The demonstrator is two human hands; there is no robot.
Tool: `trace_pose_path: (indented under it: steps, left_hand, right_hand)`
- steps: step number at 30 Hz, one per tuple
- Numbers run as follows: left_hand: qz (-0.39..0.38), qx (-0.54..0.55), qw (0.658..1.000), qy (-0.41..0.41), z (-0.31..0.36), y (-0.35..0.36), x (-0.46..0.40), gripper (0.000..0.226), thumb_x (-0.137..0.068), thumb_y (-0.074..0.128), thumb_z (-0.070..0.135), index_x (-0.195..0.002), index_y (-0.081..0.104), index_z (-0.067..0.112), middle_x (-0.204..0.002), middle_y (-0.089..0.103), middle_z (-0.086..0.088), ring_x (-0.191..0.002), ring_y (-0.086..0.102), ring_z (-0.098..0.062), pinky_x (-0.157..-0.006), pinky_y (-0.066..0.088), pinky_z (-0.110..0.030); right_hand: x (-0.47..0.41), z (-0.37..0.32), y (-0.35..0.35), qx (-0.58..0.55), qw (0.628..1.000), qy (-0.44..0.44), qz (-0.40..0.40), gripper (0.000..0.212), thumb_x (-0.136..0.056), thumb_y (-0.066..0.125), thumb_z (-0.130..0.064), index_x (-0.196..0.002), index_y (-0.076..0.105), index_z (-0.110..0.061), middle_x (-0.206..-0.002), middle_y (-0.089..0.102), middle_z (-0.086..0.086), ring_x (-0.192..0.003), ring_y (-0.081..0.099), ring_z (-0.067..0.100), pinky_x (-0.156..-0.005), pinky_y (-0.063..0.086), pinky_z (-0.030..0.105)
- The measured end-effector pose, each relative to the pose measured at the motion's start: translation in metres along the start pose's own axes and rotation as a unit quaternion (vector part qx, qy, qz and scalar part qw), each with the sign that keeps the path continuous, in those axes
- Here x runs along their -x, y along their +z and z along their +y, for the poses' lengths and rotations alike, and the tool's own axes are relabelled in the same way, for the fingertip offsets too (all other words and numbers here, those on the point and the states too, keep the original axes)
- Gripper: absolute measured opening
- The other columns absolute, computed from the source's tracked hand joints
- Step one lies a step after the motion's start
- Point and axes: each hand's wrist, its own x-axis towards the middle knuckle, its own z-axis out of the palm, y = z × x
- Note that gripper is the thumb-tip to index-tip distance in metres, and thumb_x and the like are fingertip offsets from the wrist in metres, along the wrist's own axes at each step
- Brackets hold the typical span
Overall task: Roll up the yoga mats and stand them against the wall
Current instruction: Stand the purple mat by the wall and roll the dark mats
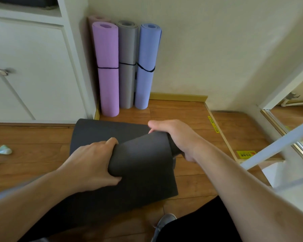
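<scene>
Two forearms reach down to a dark grey mat [129, 172] half rolled on the wooden floor [191, 180].

The left hand [93, 165] grasps the roll's left end, the right hand [178, 137] grasps its right end; the roll's long axis runs left to right across the person; unrolled mat extends ahead toward the wall [208, 49], where purple [106, 67], grey [127, 67] and blue [147, 67] rolled mats stand upright; neither hand looks nearer.

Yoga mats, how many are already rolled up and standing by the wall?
4: purple mat in front, grey mat beside it, blue mat rightmost, pink mat mostly hidden behind the purple.
</scene>
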Motion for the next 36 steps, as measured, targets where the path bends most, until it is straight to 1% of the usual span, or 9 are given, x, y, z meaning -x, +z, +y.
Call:
trace_pose_path:
  steps: [7, 14, 17, 19, 22, 24, 27, 31, 36]
  left_hand:
    - [-0.068, 0.093, 0.992, 0.044, -0.004, -0.014, -0.003, 0.072, -0.063, 0.085, 0.074, -0.12, 0.048, 0.051, -0.11, 0.058, 0.029, -0.1, 0.057, 0.007, -0.085, 0.043, -0.019]
    - [-0.12, 0.209, 0.969, 0.052, -0.004, 0.003, -0.011, 0.067, -0.066, 0.093, 0.057, -0.12, 0.053, 0.048, -0.114, 0.064, 0.024, -0.103, 0.059, 0.011, -0.089, 0.052, -0.022]
    - [-0.113, 0.214, 0.969, 0.056, -0.005, 0.001, -0.012, 0.068, -0.067, 0.094, 0.055, -0.121, 0.053, 0.048, -0.115, 0.064, 0.024, -0.103, 0.06, 0.011, -0.09, 0.054, -0.023]
    - [-0.101, 0.215, 0.97, 0.058, -0.005, 0.0, -0.015, 0.069, -0.066, 0.094, 0.056, -0.121, 0.053, 0.049, -0.115, 0.064, 0.024, -0.103, 0.061, 0.007, -0.092, 0.054, -0.025]
    - [-0.101, 0.178, 0.977, 0.061, 0.001, 0.006, -0.016, 0.075, -0.064, 0.092, 0.058, -0.125, 0.05, 0.05, -0.116, 0.061, 0.024, -0.104, 0.062, 0.001, -0.097, 0.053, -0.03]
    - [-0.107, 0.153, 0.981, 0.052, 0.003, 0.009, -0.013, 0.078, -0.066, 0.09, 0.06, -0.13, 0.047, 0.049, -0.118, 0.06, 0.023, -0.106, 0.061, 0.0, -0.1, 0.054, -0.032]
    - [-0.12, 0.146, 0.981, 0.051, 0.002, 0.01, -0.009, 0.08, -0.066, 0.088, 0.063, -0.132, 0.044, 0.05, -0.117, 0.059, 0.023, -0.105, 0.061, -0.001, -0.099, 0.054, -0.032]
    - [-0.109, 0.147, 0.981, 0.058, 0.005, 0.008, -0.011, 0.079, -0.064, 0.088, 0.064, -0.129, 0.043, 0.052, -0.115, 0.06, 0.023, -0.102, 0.063, -0.001, -0.095, 0.056, -0.03]
    - [-0.117, 0.096, 0.987, 0.06, 0.006, 0.01, -0.004, 0.079, -0.065, 0.086, 0.066, -0.129, 0.041, 0.054, -0.111, 0.06, 0.024, -0.098, 0.062, 0.002, -0.092, 0.054, -0.025]
  right_hand:
    - [0.007, 0.005, -0.006, -0.012, 0.991, -0.133, -0.006, 0.013, -0.093, 0.077, -0.02, -0.093, 0.085, -0.009, -0.096, 0.079, 0.009, -0.09, 0.073, 0.015, -0.079, 0.052, 0.031]
    - [0.01, -0.003, -0.003, 0.115, 0.979, -0.167, -0.006, 0.03, -0.103, 0.058, -0.022, -0.09, 0.084, -0.014, -0.094, 0.078, -0.003, -0.093, 0.068, 0.006, -0.087, 0.044, 0.033]
    - [0.014, -0.011, -0.042, -0.026, 0.967, -0.198, 0.155, 0.038, -0.107, 0.05, -0.03, -0.101, 0.08, -0.007, -0.099, 0.08, 0.007, -0.098, 0.075, 0.02, -0.097, 0.056, 0.045]
    - [0.007, -0.012, -0.048, -0.119, 0.935, -0.201, 0.267, 0.046, -0.101, 0.049, -0.047, -0.106, 0.077, -0.011, -0.104, 0.08, 0.006, -0.106, 0.073, 0.022, -0.109, 0.049, 0.051]
    - [-0.001, 0.002, 0.015, 0.041, 0.984, -0.152, 0.085, 0.063, -0.096, 0.04, -0.071, -0.107, 0.08, -0.023, -0.105, 0.079, -0.01, -0.106, 0.07, 0.008, -0.108, 0.047, 0.043]
    - [-0.004, 0.007, 0.036, 0.053, 0.993, -0.104, 0.014, 0.064, -0.103, 0.039, -0.07, -0.111, 0.081, -0.023, -0.109, 0.08, -0.011, -0.107, 0.072, 0.008, -0.108, 0.047, 0.038]
    - [-0.002, 0.0, 0.002, -0.034, 0.991, -0.111, 0.066, 0.06, -0.111, 0.035, -0.056, -0.11, 0.079, -0.015, -0.109, 0.081, -0.005, -0.107, 0.075, 0.015, -0.109, 0.05, 0.04]
    - [0.0, -0.015, -0.026, -0.134, 0.946, -0.183, 0.233, 0.058, -0.109, 0.037, -0.057, -0.103, 0.077, -0.016, -0.106, 0.081, -0.003, -0.108, 0.072, 0.012, -0.109, 0.046, 0.045]
    - [0.003, 0.007, 0.047, 0.015, 0.994, -0.103, 0.019, 0.067, -0.104, 0.031, -0.073, -0.116, 0.079, -0.027, -0.114, 0.078, -0.015, -0.117, 0.068, 0.007, -0.116, 0.043, 0.049]
